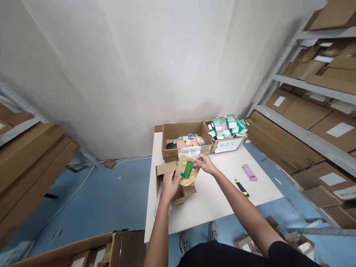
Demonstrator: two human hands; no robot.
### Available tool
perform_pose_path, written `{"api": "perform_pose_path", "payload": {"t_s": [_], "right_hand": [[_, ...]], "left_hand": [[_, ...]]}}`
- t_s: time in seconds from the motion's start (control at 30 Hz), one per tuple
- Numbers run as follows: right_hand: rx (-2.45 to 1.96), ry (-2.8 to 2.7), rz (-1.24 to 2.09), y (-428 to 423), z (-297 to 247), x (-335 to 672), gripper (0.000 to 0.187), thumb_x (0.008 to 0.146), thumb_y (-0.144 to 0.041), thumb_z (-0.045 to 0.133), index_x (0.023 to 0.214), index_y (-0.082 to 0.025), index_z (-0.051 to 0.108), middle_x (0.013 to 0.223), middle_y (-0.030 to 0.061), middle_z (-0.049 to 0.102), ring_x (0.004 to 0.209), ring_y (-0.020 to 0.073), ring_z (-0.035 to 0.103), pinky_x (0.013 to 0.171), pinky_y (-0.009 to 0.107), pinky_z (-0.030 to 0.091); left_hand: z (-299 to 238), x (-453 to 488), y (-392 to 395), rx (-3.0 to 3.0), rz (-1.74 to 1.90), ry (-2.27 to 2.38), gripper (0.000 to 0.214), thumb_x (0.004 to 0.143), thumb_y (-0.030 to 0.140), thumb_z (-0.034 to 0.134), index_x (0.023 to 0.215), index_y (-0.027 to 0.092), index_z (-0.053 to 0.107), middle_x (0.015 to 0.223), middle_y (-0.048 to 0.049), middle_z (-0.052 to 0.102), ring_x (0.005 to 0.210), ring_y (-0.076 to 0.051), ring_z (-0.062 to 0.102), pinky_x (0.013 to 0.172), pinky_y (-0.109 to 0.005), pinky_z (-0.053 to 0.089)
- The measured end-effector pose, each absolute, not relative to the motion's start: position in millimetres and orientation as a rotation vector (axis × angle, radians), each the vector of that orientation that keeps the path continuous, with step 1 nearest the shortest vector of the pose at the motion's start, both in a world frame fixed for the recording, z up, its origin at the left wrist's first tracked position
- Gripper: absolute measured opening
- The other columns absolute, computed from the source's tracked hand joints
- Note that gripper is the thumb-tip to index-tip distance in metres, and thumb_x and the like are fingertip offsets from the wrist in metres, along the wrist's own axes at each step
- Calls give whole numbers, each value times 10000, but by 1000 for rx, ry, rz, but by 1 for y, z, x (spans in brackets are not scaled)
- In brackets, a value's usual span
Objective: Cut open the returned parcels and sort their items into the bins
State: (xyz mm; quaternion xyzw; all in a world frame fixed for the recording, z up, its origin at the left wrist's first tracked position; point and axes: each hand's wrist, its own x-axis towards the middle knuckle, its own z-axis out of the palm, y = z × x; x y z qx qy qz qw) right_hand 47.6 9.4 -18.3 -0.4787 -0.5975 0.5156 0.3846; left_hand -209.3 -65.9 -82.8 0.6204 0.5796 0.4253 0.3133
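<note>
Between both hands is a flat yellowish packet [184,178] with a green panel on its face, tilted toward me. My left hand [170,184] grips its lower left edge, and my right hand [206,164] pinches its upper right side. Beneath the packet an opened cardboard box [178,200] rests on the white table, its flaps spread and its inside mostly hidden. Behind it stands a larger carton [172,154] with a handwritten paper label and assorted small packets inside.
Right of that carton, another labelled box [229,146] is heaped with green-and-white boxes. A yellow-and-black utility knife [241,188] and a blurred pink item [249,172] lie on the white table [217,196]. Shelves with cartons [317,107] line the right; more cartons [30,174] stand left.
</note>
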Motion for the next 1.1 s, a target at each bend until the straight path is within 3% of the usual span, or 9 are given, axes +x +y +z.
{"api": "perform_pose_path", "payload": {"t_s": [0.1, 0.2, 0.3, 0.4, 0.53, 0.77, 0.97, 1.1], "right_hand": [[-1201, -1434, 1222, 2, 2, 83, 442, 666, -475, 875, 878, -249, 559, 826, 2, 741, 822, 254, 724, 779, 382, 562], [-1253, -1279, 1061, -8, 7, 116, 593, 595, -453, 930, 1046, -246, 606, 985, 23, 736, 915, 234, 709, 857, 388, 567], [-1303, -1180, 1208, -25, -1, 138, 765, 574, -416, 961, 1240, -263, 615, 1086, 36, 720, 940, 214, 708, 880, 393, 571], [-1218, -1110, 1436, -41, -14, 147, 664, 641, -447, 935, 1212, -265, 651, 981, 13, 723, 902, 209, 715, 833, 384, 590], [-1165, -1009, 1411, -48, -29, 156, 543, 639, -445, 931, 1086, -249, 692, 936, 8, 722, 827, 196, 701, 693, 313, 587], [-1182, -908, 1369, -2, -61, 186, 549, 639, -438, 914, 1119, -241, 733, 884, 8, 725, 797, 200, 703, 669, 306, 575], [-1097, -918, 1321, 142, -61, 169, 616, 664, -475, 863, 1200, -203, 728, 944, 66, 782, 885, 252, 739, 762, 369, 601], [-1238, -962, 1074, 223, -55, 157, 547, 782, -435, 718, 1280, -211, 703, 1247, 124, 752, 1186, 278, 693, 1005, 422, 557]], "left_hand": [[-59, -177, -39, 1474, 1135, 1095, 573, 877, 509, 694, 1357, 200, 644, 1354, -142, 715, 1233, -307, 683, 1080, -466, 530], [-49, -152, -27, 1315, 1157, 905, 617, 788, 551, 800, 1267, 188, 662, 1268, -143, 748, 1162, -290, 715, 1038, -438, 557], [-47, -132, -26, 1162, 1155, 849, 680, 731, 536, 871, 1274, 193, 650, 1257, -138, 743, 1121, -270, 724, 978, -399, 579], [-48, -117, -25, 1073, 1105, 821, 692, 709, 493, 908, 1278, 192, 652, 1240, -129, 743, 1058, -247, 733, 937, -369, 582], [-54, -105, -20, 1057, 997, 795, 729, 729, 459, 901, 1365, 206, 649, 1253, -129, 736, 1065, -236, 721, 930, -345, 568], [-76, -88, 11, 1090, 904, 910, 878, 731, 441, 889, 1525, 242, 570, 1328, -138, 703, 949, -188, 716, 769, -272, 558], [-54, -64, 115, 1026, 1197, 1168, 844, 745, 384, 843, 1522, 205, 566, 1295, -151, 738, 1088, -258, 728, 858, -345, 594], [-35, -62, 172, 1082, 1382, 1478, 635, 860, 339, 735, 1464, 192, 606, 1470, -181, 641, 1356, -289, 614, 1091, -418, 522]]}}
